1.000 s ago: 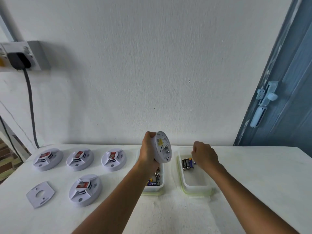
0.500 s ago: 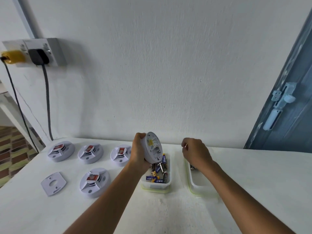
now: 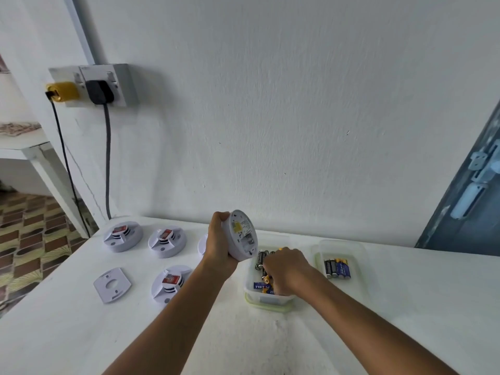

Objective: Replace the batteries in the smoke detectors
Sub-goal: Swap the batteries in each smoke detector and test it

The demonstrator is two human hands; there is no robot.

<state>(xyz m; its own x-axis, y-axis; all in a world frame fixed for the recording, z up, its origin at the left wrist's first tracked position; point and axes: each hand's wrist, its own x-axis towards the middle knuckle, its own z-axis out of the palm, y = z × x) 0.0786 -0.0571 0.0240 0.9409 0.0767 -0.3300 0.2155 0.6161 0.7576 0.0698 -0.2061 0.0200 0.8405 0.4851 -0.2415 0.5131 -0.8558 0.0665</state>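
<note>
My left hand (image 3: pixel 217 244) grips a white smoke detector (image 3: pixel 242 236) above the table, its open back turned to the right. My right hand (image 3: pixel 286 269) reaches into the clear box (image 3: pixel 267 301) of loose batteries (image 3: pixel 260 259), fingers curled down among them. An orange-tipped battery (image 3: pixel 266 279) pokes out at the fingertips. The back of the hand hides the rest of the grip. A second clear box (image 3: pixel 361 262) to the right holds several batteries (image 3: pixel 336 267) side by side.
Three more smoke detectors (image 3: pixel 123 236) (image 3: pixel 167 240) (image 3: pixel 169 284) lie on the white table (image 3: pixel 81 334); another is half hidden behind my left wrist. A mounting plate (image 3: pixel 112 285) lies at the left. Wall socket (image 3: pixel 92 85) with cables hangs left; blue door (image 3: pixel 473 198) at right.
My right hand left the right-hand box and moved left into the box of loose batteries. The left hand keeps the detector raised. The view has turned left.
</note>
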